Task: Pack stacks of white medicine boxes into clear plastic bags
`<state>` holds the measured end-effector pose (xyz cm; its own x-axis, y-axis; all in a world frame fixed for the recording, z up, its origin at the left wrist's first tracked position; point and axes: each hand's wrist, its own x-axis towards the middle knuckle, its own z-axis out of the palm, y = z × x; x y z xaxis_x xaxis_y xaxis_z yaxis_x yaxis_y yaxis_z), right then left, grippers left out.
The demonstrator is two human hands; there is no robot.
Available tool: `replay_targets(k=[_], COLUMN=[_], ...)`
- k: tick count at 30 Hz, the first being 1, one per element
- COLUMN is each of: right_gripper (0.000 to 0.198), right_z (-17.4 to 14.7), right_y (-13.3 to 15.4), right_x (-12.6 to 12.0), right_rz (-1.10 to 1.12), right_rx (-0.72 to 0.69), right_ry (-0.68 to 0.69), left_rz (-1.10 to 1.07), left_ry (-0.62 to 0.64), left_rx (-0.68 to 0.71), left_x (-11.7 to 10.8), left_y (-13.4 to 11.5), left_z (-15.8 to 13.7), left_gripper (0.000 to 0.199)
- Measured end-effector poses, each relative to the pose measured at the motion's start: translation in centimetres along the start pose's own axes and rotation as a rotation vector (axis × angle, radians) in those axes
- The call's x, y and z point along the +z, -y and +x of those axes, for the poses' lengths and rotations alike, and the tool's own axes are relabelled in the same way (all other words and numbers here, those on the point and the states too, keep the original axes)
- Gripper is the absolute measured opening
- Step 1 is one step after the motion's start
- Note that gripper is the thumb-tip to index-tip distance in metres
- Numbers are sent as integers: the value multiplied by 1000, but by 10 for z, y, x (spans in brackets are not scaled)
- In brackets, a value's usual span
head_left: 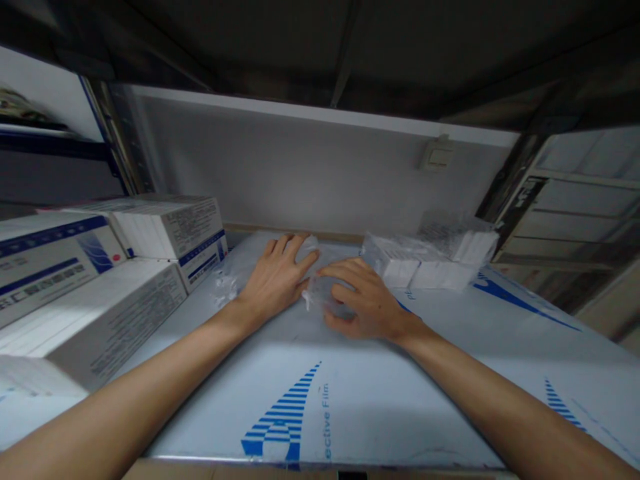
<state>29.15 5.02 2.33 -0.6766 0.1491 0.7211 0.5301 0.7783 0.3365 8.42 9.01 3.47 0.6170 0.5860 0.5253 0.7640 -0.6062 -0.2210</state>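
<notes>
A crumpled clear plastic bag [324, 293] lies on the film-covered shelf, partly hidden under and between my hands. My left hand [277, 275] rests on the plastic with its fingers stretched toward the back wall and its thumb out to the right. Close by on the right, my right hand [367, 300] curls its fingers and thumb around a loose part of the bag. More crumpled plastic pokes out left of my left wrist. Small white boxes [425, 263] in clear wrapping sit just beyond my right hand.
White and blue printed boxes [145, 287] are stacked at the left. The shelf surface [380, 400] wears a pale blue protective film. A white wall with a switch [439, 158] stands behind, a dark shelf [280, 47] hangs overhead, and metal posts flank both sides.
</notes>
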Motion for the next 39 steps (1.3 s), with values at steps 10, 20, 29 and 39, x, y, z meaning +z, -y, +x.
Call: replay_targets(k=[10, 20, 29, 39], right_gripper=[28, 18, 17, 33], right_z=[-1, -10, -8, 0], right_y=[1, -24, -26, -20], right_x=[6, -5, -3, -10], right_rz=[-130, -252, -241, -407], right_rx=[415, 243, 409, 480], right_ry=[-90, 41, 68, 557], left_rz=[0, 171, 87, 185], left_ry=[28, 27, 150, 45], left_rx=[35, -126, -154, 22], left_x=[5, -1, -7, -3], left_y=[-3, -8, -14, -9], left_z=[1, -1, 0, -1], left_gripper=[36, 43, 53, 32])
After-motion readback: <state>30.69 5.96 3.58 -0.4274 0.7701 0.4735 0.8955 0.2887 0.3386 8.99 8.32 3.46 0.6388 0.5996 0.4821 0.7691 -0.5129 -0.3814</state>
